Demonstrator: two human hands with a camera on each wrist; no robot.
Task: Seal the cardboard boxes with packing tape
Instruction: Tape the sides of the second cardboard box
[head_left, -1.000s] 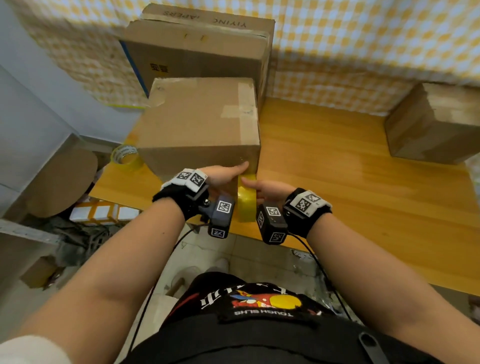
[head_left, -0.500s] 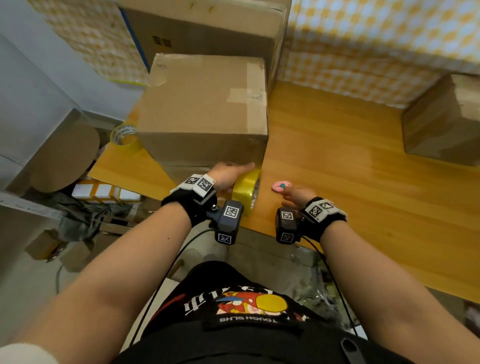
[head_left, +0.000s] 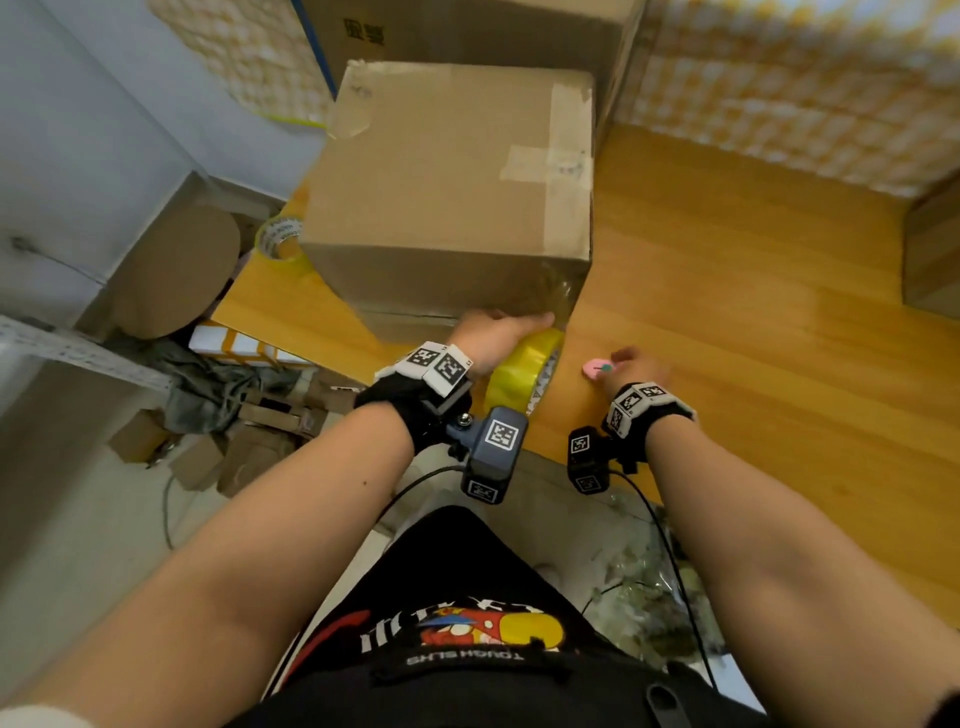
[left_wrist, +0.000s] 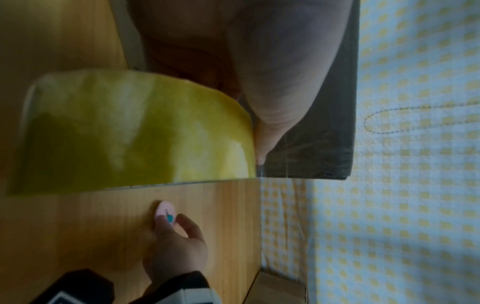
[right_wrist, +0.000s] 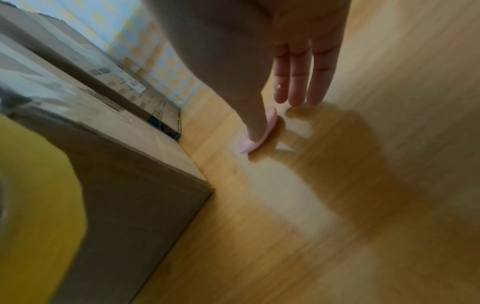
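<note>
A closed cardboard box (head_left: 452, 192) stands on the wooden table (head_left: 753, 312), with old tape along its right edge. My left hand (head_left: 498, 332) grips a yellow tape roll (head_left: 524, 374) at the box's lower front corner. In the left wrist view the thumb (left_wrist: 272, 102) lies against the box face (left_wrist: 324, 144) beside the roll (left_wrist: 135, 131). A clear strip of tape shows on that face. My right hand (head_left: 634, 364) pinches a small pink cutter (head_left: 597, 369) lying on the table right of the roll. In the right wrist view the thumb covers the cutter (right_wrist: 257, 133) and three fingers (right_wrist: 298, 82) point straight down.
A bigger box (head_left: 467, 31) stands behind the first one, and another box (head_left: 930, 249) sits at the table's far right. A second tape roll (head_left: 280, 244) lies left of the box. Cardboard scraps litter the floor (head_left: 234, 441) at the left, past the table's edge.
My right hand let go of the tape roll and moved right onto the pink cutter. The left hand kept the roll at the box's lower front and tilted it.
</note>
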